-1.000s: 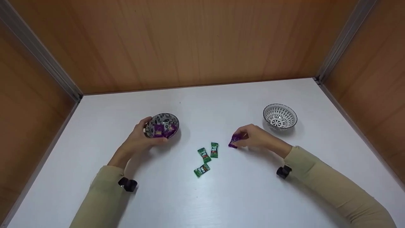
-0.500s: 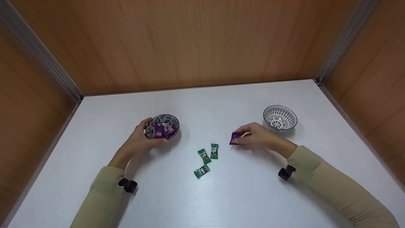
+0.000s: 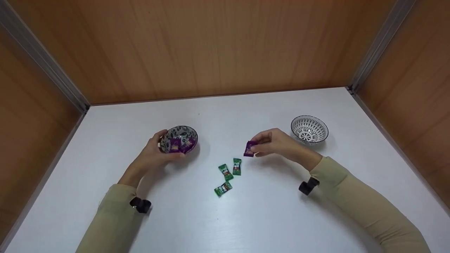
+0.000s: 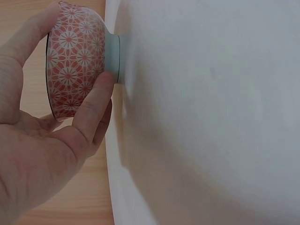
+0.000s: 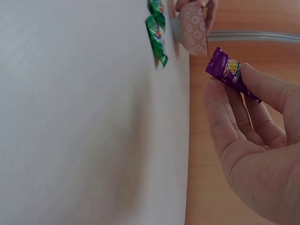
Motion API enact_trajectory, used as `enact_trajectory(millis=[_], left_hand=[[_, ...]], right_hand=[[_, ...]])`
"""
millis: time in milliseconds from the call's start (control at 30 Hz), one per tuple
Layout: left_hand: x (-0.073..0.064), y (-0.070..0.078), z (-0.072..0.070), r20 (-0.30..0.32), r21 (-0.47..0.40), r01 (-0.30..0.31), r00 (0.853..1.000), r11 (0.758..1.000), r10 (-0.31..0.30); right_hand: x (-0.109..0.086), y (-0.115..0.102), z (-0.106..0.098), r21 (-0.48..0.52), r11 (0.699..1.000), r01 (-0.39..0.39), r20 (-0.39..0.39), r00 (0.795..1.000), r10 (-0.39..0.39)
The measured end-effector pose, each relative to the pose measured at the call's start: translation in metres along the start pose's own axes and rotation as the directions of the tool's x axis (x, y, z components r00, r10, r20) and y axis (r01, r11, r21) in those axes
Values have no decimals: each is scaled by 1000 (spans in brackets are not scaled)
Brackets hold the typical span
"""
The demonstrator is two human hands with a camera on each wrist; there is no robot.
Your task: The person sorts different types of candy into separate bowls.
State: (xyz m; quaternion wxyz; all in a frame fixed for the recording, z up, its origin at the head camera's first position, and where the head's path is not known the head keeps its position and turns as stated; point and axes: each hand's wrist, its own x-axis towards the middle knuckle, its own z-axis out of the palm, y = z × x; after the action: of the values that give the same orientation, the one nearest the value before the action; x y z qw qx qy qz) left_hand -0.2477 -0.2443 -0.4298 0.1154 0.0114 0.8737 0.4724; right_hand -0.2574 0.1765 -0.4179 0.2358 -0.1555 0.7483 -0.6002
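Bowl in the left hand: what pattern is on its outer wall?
Repeating flowers in reddish-pink and white; the left wrist view shows the bowl best.

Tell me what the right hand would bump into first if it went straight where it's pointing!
The right hand would probably meet the pink floral bowl in the left hand, though depth is hard to judge.
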Motion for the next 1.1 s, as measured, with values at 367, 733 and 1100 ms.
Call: enact_trajectory(millis=[367,733,1100], left_hand=[[0,-1,-1,-7,5,-11,1000,1000,12],[-1,1,-1,-3,-7,8,1000,1000,-8],[-1,-2,0,-29,-41,-50,998,998,49]], right_hand=[[16,-11,9,80,997,-9,26,1000,7],[29,-39,20,92,996,7,51,999,-11],[48,-58,33,152,987,44,32,998,-50]])
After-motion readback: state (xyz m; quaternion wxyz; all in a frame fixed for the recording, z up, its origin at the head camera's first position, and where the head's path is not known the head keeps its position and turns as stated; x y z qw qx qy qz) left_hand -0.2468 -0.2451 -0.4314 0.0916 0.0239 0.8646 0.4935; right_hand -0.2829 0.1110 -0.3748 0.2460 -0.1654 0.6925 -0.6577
